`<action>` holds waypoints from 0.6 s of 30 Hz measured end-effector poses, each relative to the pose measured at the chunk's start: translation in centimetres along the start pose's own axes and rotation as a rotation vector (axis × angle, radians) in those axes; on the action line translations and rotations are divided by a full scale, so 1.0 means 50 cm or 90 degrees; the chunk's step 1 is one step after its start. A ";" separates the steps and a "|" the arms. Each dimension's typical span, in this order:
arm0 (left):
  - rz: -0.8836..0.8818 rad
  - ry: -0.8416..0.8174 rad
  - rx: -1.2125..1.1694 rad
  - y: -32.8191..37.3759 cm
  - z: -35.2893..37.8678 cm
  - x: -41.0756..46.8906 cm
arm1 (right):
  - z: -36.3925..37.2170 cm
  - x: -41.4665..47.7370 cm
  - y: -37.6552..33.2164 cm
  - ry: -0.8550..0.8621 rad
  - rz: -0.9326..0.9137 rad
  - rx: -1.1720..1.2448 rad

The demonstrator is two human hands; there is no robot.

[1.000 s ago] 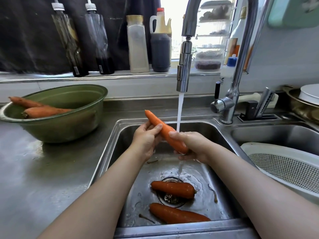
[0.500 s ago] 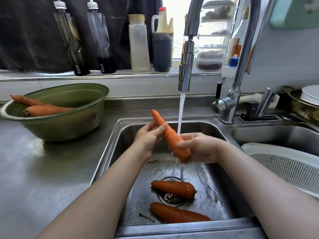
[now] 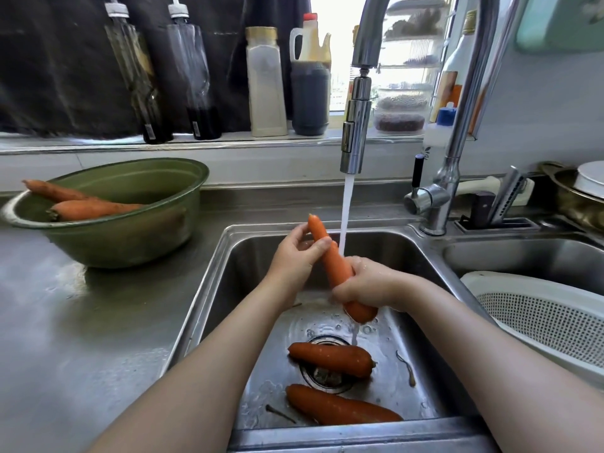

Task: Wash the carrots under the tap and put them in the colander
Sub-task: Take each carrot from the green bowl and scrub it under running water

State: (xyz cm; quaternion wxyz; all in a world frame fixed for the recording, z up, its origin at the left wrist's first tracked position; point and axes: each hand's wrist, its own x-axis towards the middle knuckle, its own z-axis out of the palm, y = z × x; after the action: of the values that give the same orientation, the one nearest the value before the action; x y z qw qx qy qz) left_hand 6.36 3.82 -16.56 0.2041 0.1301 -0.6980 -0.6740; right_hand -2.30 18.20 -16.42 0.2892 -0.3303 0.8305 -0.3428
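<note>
I hold one orange carrot [image 3: 333, 259] nearly upright over the left sink basin [image 3: 248, 289], just left of the water running from the tap [image 3: 356, 125]. My left hand [image 3: 294, 259] pinches its thin upper end. My right hand [image 3: 369, 284] grips its thick lower part, and the stream lands on that hand. Two more carrots lie on the sink floor, one across the drain [image 3: 330, 358] and one nearer me [image 3: 340, 408]. A green bowl [image 3: 130, 237] on the left counter holds two carrots [image 3: 88, 206]. The white colander [image 3: 536, 315] sits in the right basin.
Bottles and jars [image 3: 264, 83] line the sill behind the sink. The tap's lever and base [image 3: 431, 204] stand between the basins, with a knife holder [image 3: 496, 210] to their right. A metal pot with a white plate [image 3: 585, 191] stands at the far right. The steel counter [image 3: 81, 338] is wet.
The carrot has tilted from a slant to nearly upright, its tip rising. My right hand has slid round its thick end under the stream.
</note>
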 end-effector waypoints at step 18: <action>0.086 0.000 0.096 0.002 0.028 -0.011 | -0.027 0.024 0.060 0.011 0.087 -0.226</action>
State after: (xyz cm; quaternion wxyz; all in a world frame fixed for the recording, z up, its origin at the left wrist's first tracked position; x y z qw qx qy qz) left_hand 6.22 5.32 -16.52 0.2390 0.0977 -0.7536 -0.6045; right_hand -5.03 19.47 -18.17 0.2416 -0.3158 0.9011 -0.1730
